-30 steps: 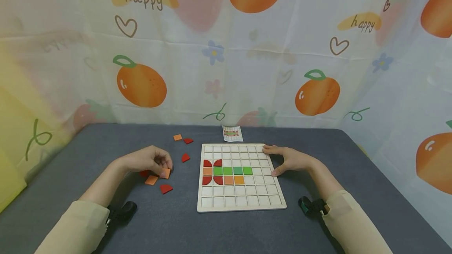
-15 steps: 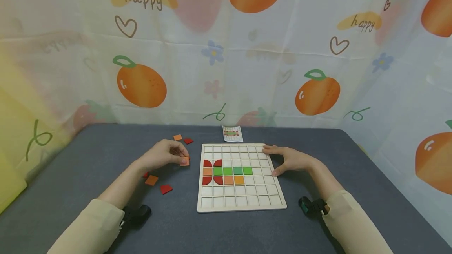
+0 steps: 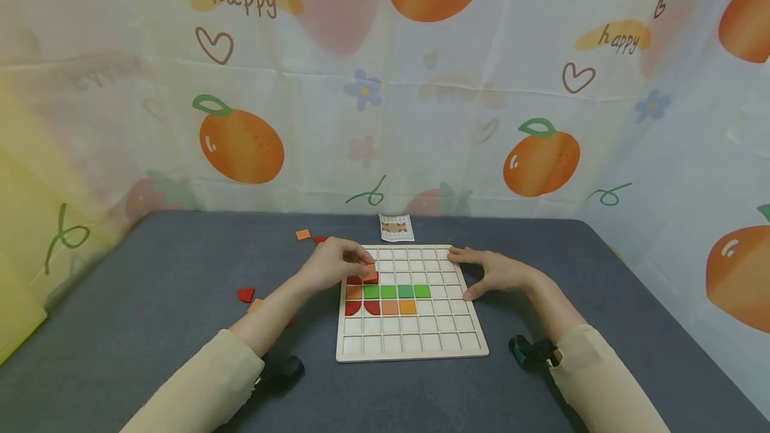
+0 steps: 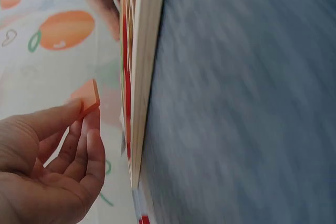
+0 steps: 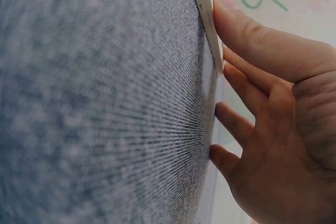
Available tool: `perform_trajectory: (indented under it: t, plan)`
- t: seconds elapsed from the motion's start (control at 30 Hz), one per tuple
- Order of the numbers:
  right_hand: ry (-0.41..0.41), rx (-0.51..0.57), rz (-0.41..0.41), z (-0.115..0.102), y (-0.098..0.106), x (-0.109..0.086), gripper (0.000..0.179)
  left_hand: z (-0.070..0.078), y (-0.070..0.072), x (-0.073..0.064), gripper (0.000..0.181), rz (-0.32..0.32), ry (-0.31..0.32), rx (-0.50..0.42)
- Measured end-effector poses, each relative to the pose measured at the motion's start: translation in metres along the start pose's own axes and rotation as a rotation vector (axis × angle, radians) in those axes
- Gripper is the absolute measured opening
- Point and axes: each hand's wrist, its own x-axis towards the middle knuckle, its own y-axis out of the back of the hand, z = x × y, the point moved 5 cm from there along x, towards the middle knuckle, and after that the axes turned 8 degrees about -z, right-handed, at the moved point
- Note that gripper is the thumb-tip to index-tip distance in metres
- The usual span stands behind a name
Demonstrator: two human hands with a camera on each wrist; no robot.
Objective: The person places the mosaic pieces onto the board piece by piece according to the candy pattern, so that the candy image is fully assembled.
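The orange tile (image 3: 369,273) is a thin, flat square with a plain face and straight edges; I have it pinched between the thumb and fingertips of my left hand (image 3: 333,262), over the upper left part of the pale gridded board (image 3: 421,344); red pieces (image 3: 372,309) with rounded sides, green squares (image 3: 388,292) and squares in orange tones sit in the cells there. My left-wrist view shows the tile's narrow side and a slim gap between it and the board, which the head view leaves unclear; the head view alone shows how the colours lie in the grid, and the small printed card (image 3: 396,228) just beyond it.

My left forearm (image 3: 271,323) reaches in from the lower left, above the tabletop (image 3: 150,286), partly hiding some loose pieces; a red one (image 3: 245,295) lies beside it, an orange one (image 3: 303,234) farther back. My right hand (image 3: 496,272) rests at the board's right edge, fingers spread and thumb well apart, touching it rather than wrapped around it; the right-wrist view shows that thumb against the rim, the other fingers slightly bent.
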Motion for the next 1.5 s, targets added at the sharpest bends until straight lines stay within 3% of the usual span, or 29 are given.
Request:
perform_trajectory:
  t: [0.23,0.47,0.83,1.5]
  plan:
    - [-0.005,0.0,0.003,0.0,0.0,-0.001,0.095,0.007,-0.017,0.016,0.011,0.047,0.047,-0.037]
    - [-0.006,0.006,0.005,-0.001,0.0,-0.001,0.095,0.005,-0.024,0.023,0.008,0.069,0.077,-0.024]
    - [-0.015,-0.002,0.011,0.0,0.0,-0.001,0.095,0.006,-0.036,0.027,0.007,0.021,0.035,-0.004]
    - [-0.007,0.001,0.012,0.001,0.0,-0.002,0.094,0.005,-0.038,0.026,0.011,0.036,0.07,0.069]
